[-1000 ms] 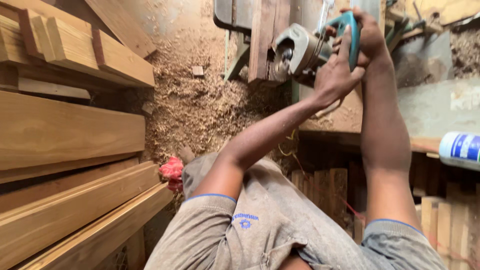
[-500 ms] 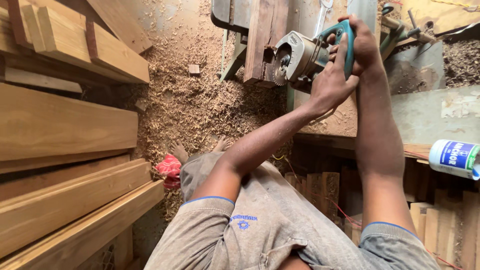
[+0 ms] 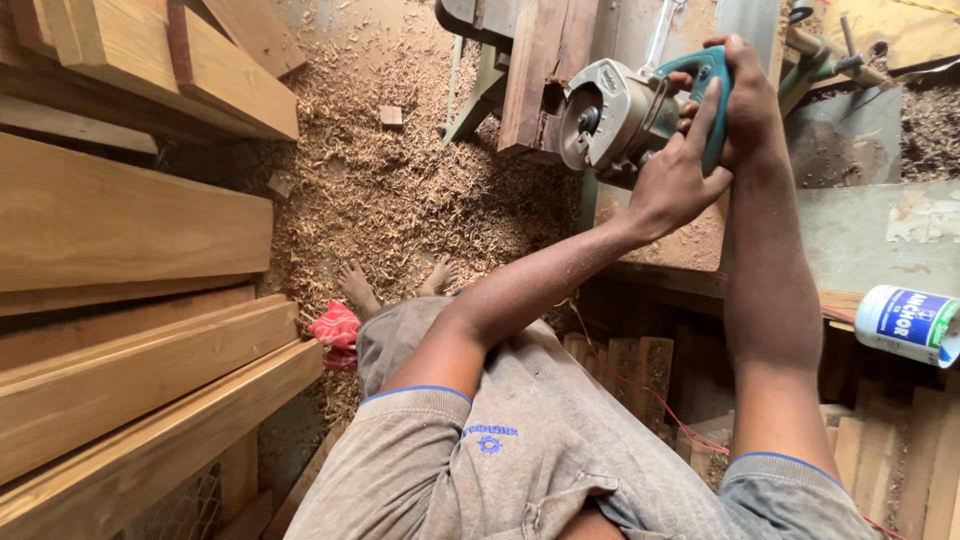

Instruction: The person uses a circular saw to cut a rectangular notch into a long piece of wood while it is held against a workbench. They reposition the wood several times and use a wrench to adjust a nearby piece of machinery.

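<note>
Nearest the viewer, below both forearms, lies the lap in a grey shirt, with a red cloth (image 3: 335, 332) and bare feet on the sawdust-strewn floor (image 3: 400, 190) to the left. The left hand (image 3: 675, 180) is curled against the underside of a grey metal power tool with a teal handle (image 3: 625, 115), its forefinger stretched up along the handle. The right hand (image 3: 745, 95) is wrapped tight around that handle. Right of the right forearm lies a white plastic bottle (image 3: 908, 325). Left of the hands, pale wooden planks (image 3: 130, 220) are stacked.
</note>
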